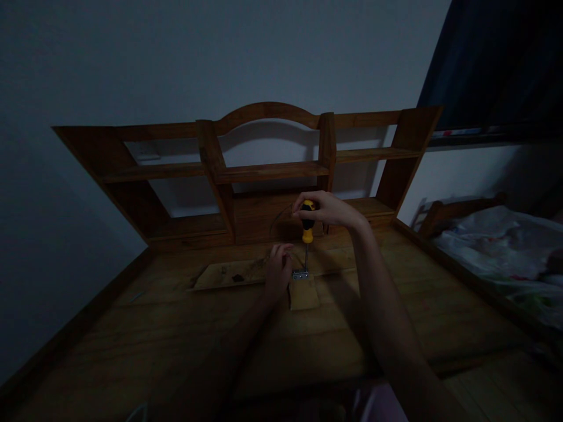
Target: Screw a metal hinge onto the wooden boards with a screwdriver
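Right hand (326,207) arched, gripping upright screwdriver (307,235), left hand (278,273) low beside hinge (300,275), grip unclear

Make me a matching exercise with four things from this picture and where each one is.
1. Screwdriver
2. Metal hinge
3. Left hand
4. Shelf unit

A. just left of the hinge
B. along the back of the wooden tabletop
C. held upright in the right hand
D. at the screwdriver's tip

Pairs: 1-C, 2-D, 3-A, 4-B
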Demonstrator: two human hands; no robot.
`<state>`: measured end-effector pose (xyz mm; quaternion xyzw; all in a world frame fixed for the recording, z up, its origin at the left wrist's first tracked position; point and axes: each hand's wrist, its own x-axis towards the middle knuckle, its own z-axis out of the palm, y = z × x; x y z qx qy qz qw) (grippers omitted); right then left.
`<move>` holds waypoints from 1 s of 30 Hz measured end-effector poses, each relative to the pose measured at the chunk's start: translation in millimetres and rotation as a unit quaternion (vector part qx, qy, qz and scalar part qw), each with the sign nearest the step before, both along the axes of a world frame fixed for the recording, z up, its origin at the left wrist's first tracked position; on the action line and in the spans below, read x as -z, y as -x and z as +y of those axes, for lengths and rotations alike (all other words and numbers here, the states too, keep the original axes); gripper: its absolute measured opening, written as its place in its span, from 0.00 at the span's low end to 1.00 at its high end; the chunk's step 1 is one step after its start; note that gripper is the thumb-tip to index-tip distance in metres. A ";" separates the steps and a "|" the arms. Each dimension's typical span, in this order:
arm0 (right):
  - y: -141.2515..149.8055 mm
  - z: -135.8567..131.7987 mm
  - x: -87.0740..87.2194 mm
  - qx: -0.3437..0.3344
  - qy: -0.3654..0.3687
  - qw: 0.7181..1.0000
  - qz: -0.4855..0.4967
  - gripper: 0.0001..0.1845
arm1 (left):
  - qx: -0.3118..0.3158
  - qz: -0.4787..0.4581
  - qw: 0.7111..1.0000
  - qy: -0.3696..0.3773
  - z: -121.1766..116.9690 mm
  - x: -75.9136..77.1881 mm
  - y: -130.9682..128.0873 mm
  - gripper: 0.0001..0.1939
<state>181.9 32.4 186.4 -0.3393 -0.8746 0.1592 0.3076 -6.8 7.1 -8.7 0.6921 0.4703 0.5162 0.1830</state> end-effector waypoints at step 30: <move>-1.8 -2.8 0.7 0.075 -0.041 0.996 -0.022 0.21 | 0.004 0.002 1.000 -0.004 -1.1 -0.4 -0.9 0.15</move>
